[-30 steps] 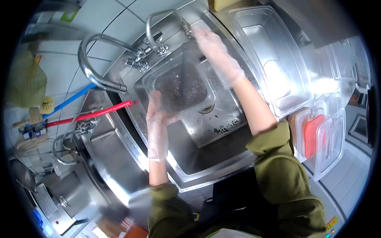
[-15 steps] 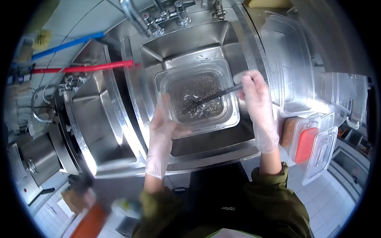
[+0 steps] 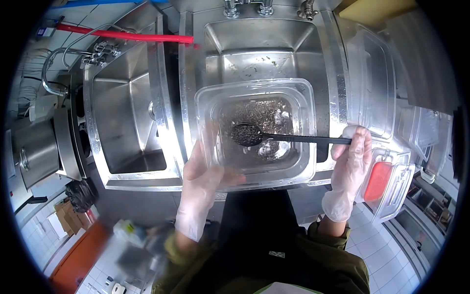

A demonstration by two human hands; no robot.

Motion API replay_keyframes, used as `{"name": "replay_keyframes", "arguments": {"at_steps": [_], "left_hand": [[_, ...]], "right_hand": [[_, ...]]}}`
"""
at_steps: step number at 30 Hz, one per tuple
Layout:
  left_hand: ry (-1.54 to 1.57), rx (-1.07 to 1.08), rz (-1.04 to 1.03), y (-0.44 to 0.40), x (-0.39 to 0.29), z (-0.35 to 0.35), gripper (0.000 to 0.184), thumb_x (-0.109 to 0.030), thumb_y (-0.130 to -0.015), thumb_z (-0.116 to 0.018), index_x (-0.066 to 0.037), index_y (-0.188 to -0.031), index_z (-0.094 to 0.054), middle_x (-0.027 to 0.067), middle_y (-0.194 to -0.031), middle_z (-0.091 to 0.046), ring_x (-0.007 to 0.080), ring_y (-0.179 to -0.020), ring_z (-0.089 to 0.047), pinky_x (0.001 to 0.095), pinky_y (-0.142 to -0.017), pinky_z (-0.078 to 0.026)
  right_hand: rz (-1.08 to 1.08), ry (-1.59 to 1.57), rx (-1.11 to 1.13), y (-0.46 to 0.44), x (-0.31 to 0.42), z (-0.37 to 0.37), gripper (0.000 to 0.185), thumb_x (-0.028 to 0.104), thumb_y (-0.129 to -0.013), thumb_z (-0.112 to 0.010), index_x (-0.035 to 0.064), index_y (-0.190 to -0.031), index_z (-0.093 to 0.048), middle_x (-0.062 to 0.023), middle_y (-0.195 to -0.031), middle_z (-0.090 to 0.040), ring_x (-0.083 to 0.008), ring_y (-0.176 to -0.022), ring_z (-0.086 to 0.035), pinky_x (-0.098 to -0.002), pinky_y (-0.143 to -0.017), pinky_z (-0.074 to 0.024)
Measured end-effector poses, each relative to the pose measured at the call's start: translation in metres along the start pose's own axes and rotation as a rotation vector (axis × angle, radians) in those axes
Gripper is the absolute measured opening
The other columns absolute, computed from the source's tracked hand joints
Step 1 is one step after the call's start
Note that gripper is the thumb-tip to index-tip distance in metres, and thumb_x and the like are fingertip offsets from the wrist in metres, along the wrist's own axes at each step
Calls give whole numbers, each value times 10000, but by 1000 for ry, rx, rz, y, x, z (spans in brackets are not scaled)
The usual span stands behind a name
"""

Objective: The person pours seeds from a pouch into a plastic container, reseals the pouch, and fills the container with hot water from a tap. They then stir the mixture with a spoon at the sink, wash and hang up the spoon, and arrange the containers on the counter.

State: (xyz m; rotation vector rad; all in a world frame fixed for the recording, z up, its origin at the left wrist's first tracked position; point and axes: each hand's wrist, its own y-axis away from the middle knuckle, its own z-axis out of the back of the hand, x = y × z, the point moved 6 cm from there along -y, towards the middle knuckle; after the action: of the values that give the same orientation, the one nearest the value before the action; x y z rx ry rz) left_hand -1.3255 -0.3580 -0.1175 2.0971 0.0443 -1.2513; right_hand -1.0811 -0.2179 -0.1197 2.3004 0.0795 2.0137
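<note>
My left hand, in a clear glove, grips the near left corner of a clear plastic container, with fingers showing through its wall. Inside lies watery liquid with many dark, seed-like bits. My right hand, gloved too, is closed around the handle end of a black spoon. The spoon lies level across the container's right rim as seen from above. Its bowl, heaped with wet dark bits, is over the left middle of the contents. Whether the bowl touches the liquid I cannot tell.
The container is over the near part of a steel sink, which has green scraps on its bottom. Another steel sink is at left, with a red bar above it. Clear tubs and a red-topped container stand at right.
The spoon has turned from slanting into the contents to level, and its bowl now carries dark bits. My right hand has moved right and down in view. My left hand keeps hold of the container.
</note>
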Motion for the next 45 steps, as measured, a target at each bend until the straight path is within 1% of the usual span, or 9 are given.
{"name": "replay_keyframes", "arguments": {"at_steps": [5,12,17,18,20,22,31,35,45], "left_hand": [[114,49,-34,11,2,13,737,86,-846,-436,-54,-1517,-165,160,-1535,-267,249,-836,-698,384,-746,-619],[87,40,-82,17,-2,15,728,98,-840,-424,-35,-1511,-175,171,-1552,-234,254,-807,-704,368,-729,-618],[38,23,-64,20,1,18,741,103,-833,-421,-33,-1513,-162,170,-1559,-220,257,-804,-705,344,-721,-613],[34,26,-61,21,1,17,745,102,-832,-423,-34,-1514,-157,171,-1561,-213,257,-804,-705,342,-722,-612],[36,28,-54,21,3,17,750,101,-832,-425,-37,-1516,-151,171,-1565,-201,257,-803,-705,341,-720,-612],[47,27,-46,21,4,16,752,100,-834,-426,-42,-1517,-147,170,-1568,-191,257,-803,-705,343,-714,-612],[36,-65,-2,20,5,14,763,112,-813,-408,-55,-1517,-167,194,-1557,-205,259,-801,-707,337,-709,-616],[63,-50,-24,23,10,16,761,114,-798,-400,-48,-1512,-192,209,-1543,-235,258,-785,-709,329,-671,-616],[61,-30,-58,36,3,10,779,135,-784,-391,-66,-1514,-207,178,-1511,-324,258,-810,-699,334,-718,-608]], "right_hand": [[166,10,55,21,16,4,293,298,-990,-544,36,-1118,-517,-75,-912,-599,-119,-585,-559,-265,-563,-472],[778,349,215,59,60,-9,271,302,-1005,-496,34,-970,-509,-80,-766,-566,-166,-578,-530,-285,-567,-448],[796,809,369,70,71,-39,307,314,-1019,-444,14,-992,-502,-160,-806,-649,-236,-658,-584,-359,-612,-495],[833,844,395,71,61,-36,179,185,-1003,-486,12,-985,-528,-152,-802,-645,-210,-671,-599,-333,-610,-495],[860,734,485,76,47,-46,88,23,-911,-522,11,-994,-550,-134,-815,-652,-185,-689,-608,-305,-614,-498],[867,864,484,76,57,-73,378,-4,-609,-640,55,-982,-666,-32,-707,-641,-199,-551,-604,-279,-501,-477],[862,709,906,88,62,-84,333,32,-690,-688,2,-1010,-600,-18,-713,-611,-146,-494,-491,-274,-417,-420],[831,908,903,84,85,-74,156,189,-864,-620,119,-1003,-621,12,-650,-557,-175,-512,-499,-327,-453,-352],[1136,919,770,89,92,-76,265,-10,-626,-687,24,-866,-581,-87,-785,-605,-197,-641,-597,-288,-483,-467]]}}
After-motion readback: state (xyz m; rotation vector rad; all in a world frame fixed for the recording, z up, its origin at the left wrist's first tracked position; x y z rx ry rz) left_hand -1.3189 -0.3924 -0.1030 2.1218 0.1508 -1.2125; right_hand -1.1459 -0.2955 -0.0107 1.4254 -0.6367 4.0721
